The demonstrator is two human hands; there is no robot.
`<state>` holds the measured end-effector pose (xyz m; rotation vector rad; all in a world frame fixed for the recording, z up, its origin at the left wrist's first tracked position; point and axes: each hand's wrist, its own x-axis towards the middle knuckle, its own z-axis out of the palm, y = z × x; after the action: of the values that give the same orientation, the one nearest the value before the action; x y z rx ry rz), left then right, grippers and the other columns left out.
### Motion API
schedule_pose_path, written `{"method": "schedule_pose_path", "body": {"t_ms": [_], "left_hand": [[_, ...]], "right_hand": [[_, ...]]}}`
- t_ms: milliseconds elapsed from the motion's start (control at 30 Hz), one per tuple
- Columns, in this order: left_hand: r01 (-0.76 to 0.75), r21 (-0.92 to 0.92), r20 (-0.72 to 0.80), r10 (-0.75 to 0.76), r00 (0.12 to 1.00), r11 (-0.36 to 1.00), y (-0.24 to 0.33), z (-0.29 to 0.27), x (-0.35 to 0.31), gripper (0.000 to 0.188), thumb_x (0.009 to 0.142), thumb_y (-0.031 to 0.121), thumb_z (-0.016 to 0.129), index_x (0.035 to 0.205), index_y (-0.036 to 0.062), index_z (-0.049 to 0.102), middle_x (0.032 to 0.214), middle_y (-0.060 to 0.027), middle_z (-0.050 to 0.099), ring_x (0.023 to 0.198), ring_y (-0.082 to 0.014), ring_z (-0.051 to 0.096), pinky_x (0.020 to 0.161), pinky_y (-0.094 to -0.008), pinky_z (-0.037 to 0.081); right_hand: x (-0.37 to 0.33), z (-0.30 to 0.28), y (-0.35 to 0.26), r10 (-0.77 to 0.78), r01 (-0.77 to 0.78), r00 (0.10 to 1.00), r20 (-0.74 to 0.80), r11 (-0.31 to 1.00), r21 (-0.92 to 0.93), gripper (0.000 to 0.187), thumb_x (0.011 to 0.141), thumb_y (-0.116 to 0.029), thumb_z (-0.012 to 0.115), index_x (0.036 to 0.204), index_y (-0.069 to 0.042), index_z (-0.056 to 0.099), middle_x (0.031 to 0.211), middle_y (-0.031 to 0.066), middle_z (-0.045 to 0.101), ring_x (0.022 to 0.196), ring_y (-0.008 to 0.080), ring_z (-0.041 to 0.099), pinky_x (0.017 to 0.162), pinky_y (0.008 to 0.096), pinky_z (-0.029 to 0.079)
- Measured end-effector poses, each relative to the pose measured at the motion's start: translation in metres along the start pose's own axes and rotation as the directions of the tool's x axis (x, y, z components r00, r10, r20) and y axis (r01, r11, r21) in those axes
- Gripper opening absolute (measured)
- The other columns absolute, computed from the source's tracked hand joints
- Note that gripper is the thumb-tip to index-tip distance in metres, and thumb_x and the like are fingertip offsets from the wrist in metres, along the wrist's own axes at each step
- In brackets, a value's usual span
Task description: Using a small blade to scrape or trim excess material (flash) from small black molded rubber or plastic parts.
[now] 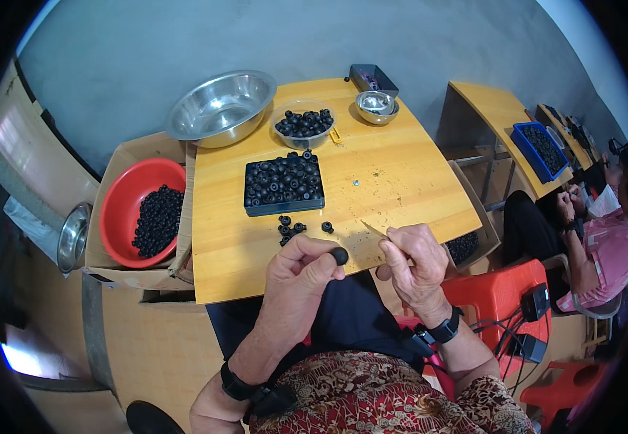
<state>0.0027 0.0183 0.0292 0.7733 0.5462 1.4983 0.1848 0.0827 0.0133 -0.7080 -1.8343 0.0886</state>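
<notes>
In front of me, at the near table edge, my left hand pinches a round black part between thumb and fingers. A thin, pointed, blade-like tool sticks out of my right hand, its tip aimed up and left, apart from the black part. Just beyond my left hand, several loose black parts with raised collars lie on the yellow table. Past them stands a dark rectangular tray heaped with similar parts.
A clear bowl of black parts, a large steel basin, small metal bowls and a dark box stand farther back. Left, a red basin sits in a cardboard box. Right are a red stool and another person.
</notes>
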Motion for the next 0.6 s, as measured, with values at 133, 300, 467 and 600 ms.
{"method": "schedule_pose_path", "body": {"t_ms": [133,300,467,600], "left_hand": [[0.079,-0.122,-0.037,-0.084,0.996,0.989,-0.003,-0.001,0.001,0.012,0.092,0.01,0.064,0.099,0.0025,0.058,0.097,-0.0066,0.062,0.086,-0.012,0.058,0.083,-0.0251,0.048],[0.118,-0.183,-0.032,-0.126,0.991,0.976,-0.014,-0.005,0.002,0.016,0.09,0.008,0.066,0.104,0.0031,0.06,0.098,-0.0053,0.066,0.086,-0.0134,0.061,0.086,-0.0288,0.049],[0.137,-0.158,-0.03,-0.143,0.989,0.978,-0.018,-0.002,0.001,0.024,0.091,0.009,0.065,0.113,0.0011,0.058,0.102,-0.007,0.065,0.091,-0.0134,0.062,0.088,-0.0289,0.049],[0.166,-0.142,-0.054,-0.175,0.983,0.976,-0.018,0.005,0.0,0.032,0.085,0.011,0.071,0.112,-0.0004,0.058,0.101,-0.0063,0.065,0.094,-0.0145,0.062,0.091,-0.0303,0.049]], "right_hand": [[-0.002,-0.002,-0.01,0.119,-0.12,0.993,0.017,0.99,0.076,0.017,0.076,-0.001,0.075,0.088,0.001,0.064,0.078,0.0111,0.064,0.066,0.0221,0.061,0.055,0.0296,0.048],[0.005,-0.009,-0.026,0.086,-0.092,0.996,0.039,0.982,0.166,0.025,0.075,-0.003,0.077,0.097,0.0,0.065,0.08,0.0113,0.065,0.066,0.0212,0.061,0.056,0.0295,0.048],[0.009,-0.011,-0.035,0.012,-0.027,0.994,0.107,0.99,0.142,0.04,0.072,-0.007,0.08,0.11,-0.001,0.066,0.085,0.0097,0.067,0.068,0.02,0.063,0.057,0.0296,0.051],[0.005,-0.007,-0.032,-0.022,0.009,0.992,0.122,0.994,0.109,0.042,0.07,-0.007,0.08,0.11,-0.003,0.067,0.084,0.0072,0.067,0.069,0.0188,0.064,0.056,0.0285,0.051]]}}
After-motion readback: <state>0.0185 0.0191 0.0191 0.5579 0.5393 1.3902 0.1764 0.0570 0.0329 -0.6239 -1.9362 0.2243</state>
